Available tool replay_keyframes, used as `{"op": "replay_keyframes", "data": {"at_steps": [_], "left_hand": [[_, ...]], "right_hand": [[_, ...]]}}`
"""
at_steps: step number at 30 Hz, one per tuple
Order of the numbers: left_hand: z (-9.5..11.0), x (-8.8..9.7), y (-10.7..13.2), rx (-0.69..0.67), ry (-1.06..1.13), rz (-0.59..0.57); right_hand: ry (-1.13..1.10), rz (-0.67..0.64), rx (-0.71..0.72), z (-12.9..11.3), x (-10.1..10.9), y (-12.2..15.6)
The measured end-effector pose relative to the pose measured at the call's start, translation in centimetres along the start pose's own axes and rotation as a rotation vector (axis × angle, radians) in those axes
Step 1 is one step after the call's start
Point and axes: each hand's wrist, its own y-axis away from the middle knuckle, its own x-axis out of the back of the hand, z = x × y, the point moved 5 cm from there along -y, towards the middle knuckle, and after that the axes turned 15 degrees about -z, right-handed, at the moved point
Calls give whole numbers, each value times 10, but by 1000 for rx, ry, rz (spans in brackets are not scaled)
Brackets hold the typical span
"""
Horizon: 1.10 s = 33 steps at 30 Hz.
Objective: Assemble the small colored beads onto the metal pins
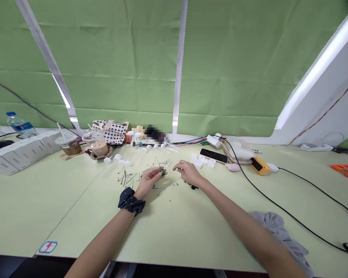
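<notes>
Pinched between the thumb and fingers of my left hand (147, 181) is a small shiny green piece (162, 172). A thin bent metal wire seems to rise from it. My right hand (189, 173) hovers a little to the right, thumb and fingertips drawn together. Whatever sits in that pinch, if anything, is too small to make out. Thin metal rods (127, 178) with small ends lie scattered left of my left hand. Several tiny bits (175, 184) dot the table between and below the hands. Small black parts (194, 187) lie partly hidden under my right wrist.
White caps (203, 161) and a phone (214, 155) lie behind my right hand. A yellow device (260, 166) and a black cable (261, 191) are on the right. Drink cups (99, 148) and white boxes (26, 152) stand left. Orange scissors (345, 170) lie far right.
</notes>
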Motion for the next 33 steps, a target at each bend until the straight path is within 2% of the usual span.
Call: {"op": "replay_keyframes", "data": {"at_steps": [2,8,16,33], "left_hand": [[-2,-1,0,15,-19,-11],[-8,4,1,49,-97,32],[-7,4,1,41,-124,36],[-9,6,1,28,-122,65]], "right_hand": [[-118,82,73,-13,3,5],[-234,160,165,-34,-2,14],[-314,236,255,-34,-10,9],[-334,250,278,-35,-14,7]]}}
